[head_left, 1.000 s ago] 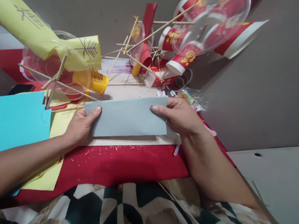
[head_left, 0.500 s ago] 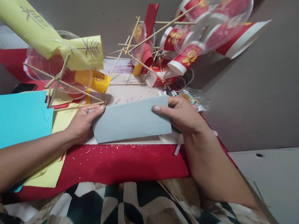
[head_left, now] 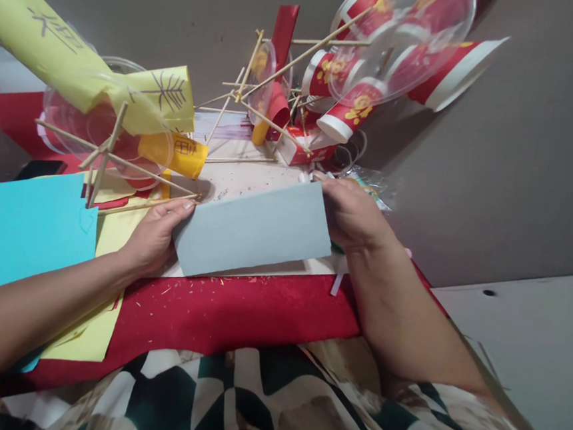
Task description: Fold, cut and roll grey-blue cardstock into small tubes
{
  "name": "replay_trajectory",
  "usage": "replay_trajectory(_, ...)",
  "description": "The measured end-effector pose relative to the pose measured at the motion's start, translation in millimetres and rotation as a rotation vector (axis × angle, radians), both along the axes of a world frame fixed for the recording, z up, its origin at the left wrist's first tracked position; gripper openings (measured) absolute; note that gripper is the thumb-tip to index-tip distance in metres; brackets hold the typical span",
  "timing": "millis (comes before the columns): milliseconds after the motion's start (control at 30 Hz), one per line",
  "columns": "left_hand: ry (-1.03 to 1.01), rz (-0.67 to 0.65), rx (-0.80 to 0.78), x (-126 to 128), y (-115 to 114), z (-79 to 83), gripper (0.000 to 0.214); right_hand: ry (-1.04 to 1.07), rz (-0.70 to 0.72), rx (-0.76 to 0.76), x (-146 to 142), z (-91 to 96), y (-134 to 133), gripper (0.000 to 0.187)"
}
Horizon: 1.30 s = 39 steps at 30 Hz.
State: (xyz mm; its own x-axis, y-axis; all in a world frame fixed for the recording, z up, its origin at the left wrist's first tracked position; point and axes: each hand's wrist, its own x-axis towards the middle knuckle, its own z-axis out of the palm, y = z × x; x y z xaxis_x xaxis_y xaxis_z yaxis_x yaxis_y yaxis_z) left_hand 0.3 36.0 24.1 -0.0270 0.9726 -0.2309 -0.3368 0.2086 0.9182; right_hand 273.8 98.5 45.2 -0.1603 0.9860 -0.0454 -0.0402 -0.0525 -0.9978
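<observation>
A pale blue-grey strip of paper (head_left: 255, 232) is held up in front of me, tilted so its right end sits higher. My left hand (head_left: 157, 234) pinches its left end, thumb on the near face. At the upper right corner, my right hand (head_left: 360, 211) is closed against the paper's edge; its fingertips are partly hidden behind. Just beyond my left hand stands a wooden-stick frame (head_left: 104, 149) with a clear plastic disc and yellow paper rolls (head_left: 51, 37) bearing black marks.
Red-and-white paper cups (head_left: 356, 111) surround a clear disc on another stick frame (head_left: 279, 74) at the back. Turquoise paper (head_left: 28, 239) and yellow sheets (head_left: 90, 332) lie at left. A red cloth (head_left: 238, 311) with scraps covers the near edge. A grey wall (head_left: 523, 149) rises behind.
My right thumb has slid off the paper's near face to its right edge. The paper stays nearly in place, and the view has shifted slightly.
</observation>
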Motion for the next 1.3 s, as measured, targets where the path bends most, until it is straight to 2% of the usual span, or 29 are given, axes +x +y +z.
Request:
replay_trajectory(133,-0.097,-0.010,-0.038,1.9,-0.4,4.8,0.028,-0.018,-0.039,-0.001,-1.0,3.8,-1.1,0.048)
replay_trajectory(300,-0.200,-0.100,-0.142,0.8,2.5,5.0,0.036,-0.045,-0.101,0.057,0.1,7.4,-6.2,0.053)
replay_trajectory(500,-0.196,-0.204,-0.049,0.9,-1.7,-0.6,0.028,-0.044,-0.187,0.155,4.2,13.6,-13.2,0.056)
replay_trajectory(600,-0.117,-0.234,-0.077,-0.3,-4.5,-1.4,0.032,-0.066,-0.066,0.095,6.0,13.1,-12.8,0.055)
replay_trajectory(700,0.000,-0.180,-0.057,-4.2,-5.7,-0.3,0.030,-0.129,0.109,0.093,9.2,11.5,-9.7,0.052)
replay_trajectory(867,0.418,-0.101,0.226,-7.4,-10.0,5.9,0.027,-0.086,0.056,0.243,14.4,10.6,-5.4,0.038)
replay_trajectory(967,0.619,-0.092,0.383,-7.0,-14.0,8.8,0.024,-0.068,0.097,0.299,14.6,11.8,-7.8,0.031)
replay_trajectory(1100,0.715,-0.162,0.477,-7.9,-14.9,7.7,0.020,-0.274,0.234,0.421,12.7,15.7,-14.2,0.019)
replay_trajectory(1300,0.744,-0.203,0.531,-7.0,-12.8,5.1,0.017,-0.460,0.479,0.579,8.7,14.2,-18.5,0.018)
